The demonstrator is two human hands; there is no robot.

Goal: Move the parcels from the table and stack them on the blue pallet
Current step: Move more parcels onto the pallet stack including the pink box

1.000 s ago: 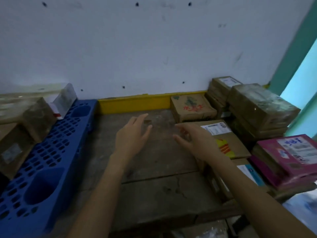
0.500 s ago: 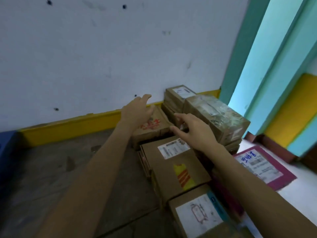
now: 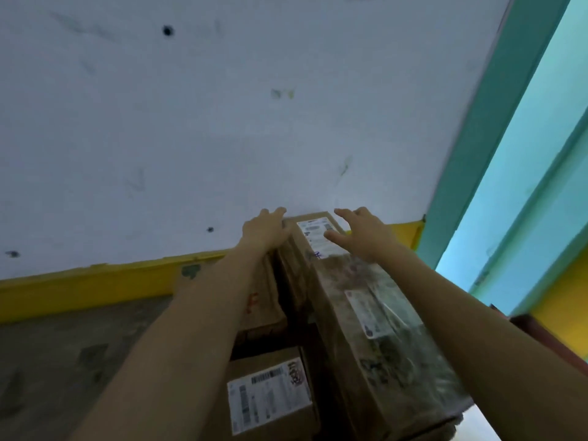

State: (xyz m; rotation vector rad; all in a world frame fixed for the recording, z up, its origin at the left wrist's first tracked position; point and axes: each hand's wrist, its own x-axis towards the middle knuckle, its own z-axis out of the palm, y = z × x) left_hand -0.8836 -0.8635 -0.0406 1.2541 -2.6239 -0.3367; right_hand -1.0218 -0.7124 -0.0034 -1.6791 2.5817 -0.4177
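Several brown cardboard parcels are piled at the right end of the wooden table [image 3: 63, 361]. The farthest parcel [image 3: 313, 240], with a white label on top, stands against the wall. My left hand [image 3: 264, 230] touches its left top edge with nearly straight fingers. My right hand [image 3: 361, 233] is spread over its right side and grips nothing. In front of it lies a long tape-wrapped parcel [image 3: 381, 329]. A red-printed parcel [image 3: 262, 302] sits partly under my left arm. A barcode-labelled parcel [image 3: 270, 396] lies nearest. The blue pallet is out of view.
A white wall with a yellow strip [image 3: 79, 288] along its foot closes off the back of the table. A teal door frame [image 3: 496, 128] rises at the right, just beyond the parcels. Bare tabletop lies to the left of the pile.
The view has swung right and closer, so the blue pallet has left the frame. Both hands have reached forward from the nearer parcels to the farthest one by the wall.
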